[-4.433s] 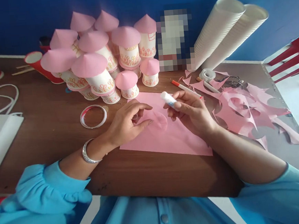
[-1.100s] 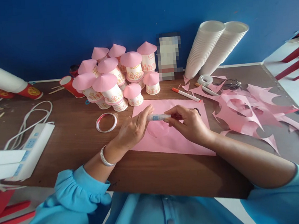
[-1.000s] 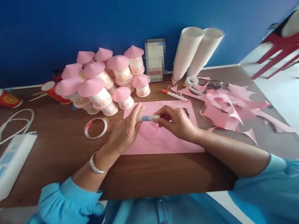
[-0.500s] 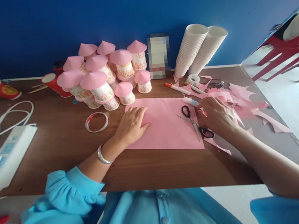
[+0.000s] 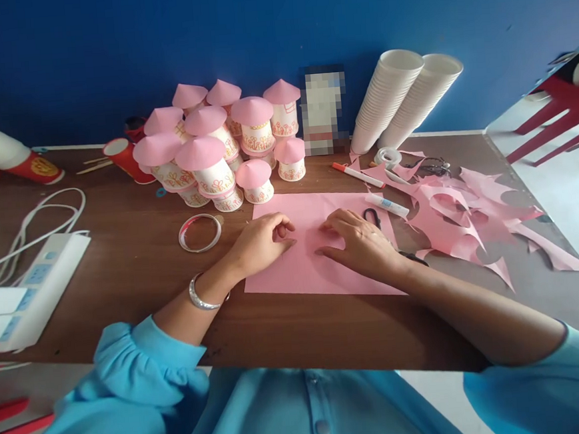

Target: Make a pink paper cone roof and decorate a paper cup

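Both hands rested on a pink paper sheet [image 5: 318,268]: the left hand [image 5: 261,242] loosely curled with fingertips on it, the right hand [image 5: 359,241] spread flat, holding nothing. Just beyond the right hand lay scissors [image 5: 371,216] and a glue stick [image 5: 387,204].

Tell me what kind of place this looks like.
Probably a craft table in a classroom or activity room: finished paper cups with pink cone roofs, tall stacks of plain white paper cups, and pink paper offcuts beside the pink paper sheet under both hands.
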`<control>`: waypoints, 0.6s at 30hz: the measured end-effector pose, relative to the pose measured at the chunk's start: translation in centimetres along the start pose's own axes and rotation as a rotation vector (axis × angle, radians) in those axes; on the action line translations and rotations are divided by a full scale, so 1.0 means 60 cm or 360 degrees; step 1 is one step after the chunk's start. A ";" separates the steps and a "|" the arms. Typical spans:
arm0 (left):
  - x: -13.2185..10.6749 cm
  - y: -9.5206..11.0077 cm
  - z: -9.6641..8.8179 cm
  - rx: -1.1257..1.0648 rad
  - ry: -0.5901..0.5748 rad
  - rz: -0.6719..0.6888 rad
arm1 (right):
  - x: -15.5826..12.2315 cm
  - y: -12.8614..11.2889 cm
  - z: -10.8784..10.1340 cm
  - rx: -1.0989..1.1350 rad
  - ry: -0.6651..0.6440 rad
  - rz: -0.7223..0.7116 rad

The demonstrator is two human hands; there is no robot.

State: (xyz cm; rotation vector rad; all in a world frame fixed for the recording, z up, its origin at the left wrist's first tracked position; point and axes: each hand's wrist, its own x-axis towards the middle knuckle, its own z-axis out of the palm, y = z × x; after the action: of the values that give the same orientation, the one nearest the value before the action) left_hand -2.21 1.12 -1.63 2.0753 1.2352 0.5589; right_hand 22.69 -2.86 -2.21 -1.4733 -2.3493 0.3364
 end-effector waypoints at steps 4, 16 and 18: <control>-0.001 0.000 -0.005 0.0028 0.0075 0.0048 | 0.001 0.000 0.001 0.0051 -0.0025 0.0006; -0.001 0.022 0.003 0.0182 -0.0115 -0.0029 | -0.005 -0.001 0.002 0.0067 -0.0010 -0.0101; 0.000 0.021 0.000 0.0180 -0.0063 0.0002 | -0.005 -0.002 0.001 0.0068 -0.0017 -0.0102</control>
State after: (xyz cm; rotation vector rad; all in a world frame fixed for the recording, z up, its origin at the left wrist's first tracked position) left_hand -1.44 0.65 -0.75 2.1703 1.2688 0.4561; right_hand 22.68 -3.21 -2.25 -1.3766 -2.3771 0.3764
